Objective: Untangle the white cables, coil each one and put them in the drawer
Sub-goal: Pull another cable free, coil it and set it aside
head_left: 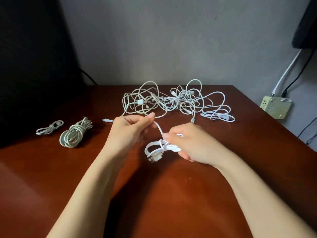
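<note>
My right hand (pixel 187 143) grips a coiled white cable (pixel 159 149) above the brown table (pixel 154 194); its loops and a plug stick out to the left. My left hand (pixel 130 127) pinches the free end of that same cable, which runs down to the coil. Behind my hands lies a tangle of white cables (pixel 171 102), with a looser white cable (pixel 217 114) at its right. Two coiled cables lie at the left: a thick one (pixel 74 134) and a small one (pixel 49 128). No drawer is in view.
A dark object (pixel 34 66) stands at the back left of the table. Off the table's right edge a pale adapter box (pixel 276 107) sits by the wall with white and black wires running up. The wall is close behind the table.
</note>
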The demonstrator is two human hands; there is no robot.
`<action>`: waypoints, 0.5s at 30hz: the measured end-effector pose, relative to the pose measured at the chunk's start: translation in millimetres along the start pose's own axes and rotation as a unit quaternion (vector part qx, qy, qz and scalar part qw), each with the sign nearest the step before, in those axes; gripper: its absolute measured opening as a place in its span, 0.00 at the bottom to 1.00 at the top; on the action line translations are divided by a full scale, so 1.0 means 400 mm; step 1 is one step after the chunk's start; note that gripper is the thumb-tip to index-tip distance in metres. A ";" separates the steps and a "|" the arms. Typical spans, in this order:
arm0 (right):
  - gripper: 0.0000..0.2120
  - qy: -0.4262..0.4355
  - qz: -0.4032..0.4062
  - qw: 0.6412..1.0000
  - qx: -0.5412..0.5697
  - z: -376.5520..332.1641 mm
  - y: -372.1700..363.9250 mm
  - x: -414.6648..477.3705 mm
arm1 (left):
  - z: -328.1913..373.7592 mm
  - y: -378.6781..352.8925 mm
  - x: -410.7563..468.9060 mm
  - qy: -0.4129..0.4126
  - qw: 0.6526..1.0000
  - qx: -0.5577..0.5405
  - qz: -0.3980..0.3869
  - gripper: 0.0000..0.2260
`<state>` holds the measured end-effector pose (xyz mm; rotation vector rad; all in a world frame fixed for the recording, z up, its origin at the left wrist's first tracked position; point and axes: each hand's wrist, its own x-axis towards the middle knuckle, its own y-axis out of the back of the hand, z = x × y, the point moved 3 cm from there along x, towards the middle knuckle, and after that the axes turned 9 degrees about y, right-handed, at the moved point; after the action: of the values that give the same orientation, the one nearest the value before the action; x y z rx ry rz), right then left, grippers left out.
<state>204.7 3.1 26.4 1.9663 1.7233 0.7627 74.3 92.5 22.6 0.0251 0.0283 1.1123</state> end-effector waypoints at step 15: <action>0.20 -0.021 0.255 0.961 0.108 0.045 0.033 0.024 | -0.001 -0.075 -0.045 -0.105 0.968 0.162 -0.159 0.06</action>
<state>227.4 11.5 22.2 2.6078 1.3266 0.7070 93.1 63.3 21.3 0.4175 0.0234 0.7706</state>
